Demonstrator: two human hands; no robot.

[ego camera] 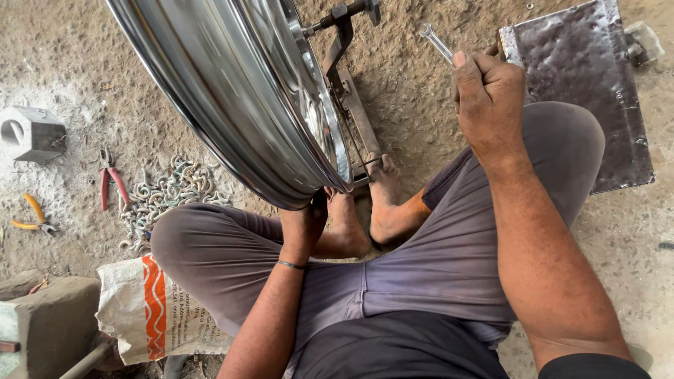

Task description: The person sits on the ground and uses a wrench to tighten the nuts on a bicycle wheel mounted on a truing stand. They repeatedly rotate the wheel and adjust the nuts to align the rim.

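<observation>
Left hand grips lower edge of chrome wheel rim, fingers wrapped under it. Rim upright on metal stand on dirt floor, just ahead of person's crossed bare feet. Right hand raised over right knee, fingers closed round small spanner. Red pliers, yellow pliers, pile of metal hooks lie left of rim. Steel plate far right.
</observation>
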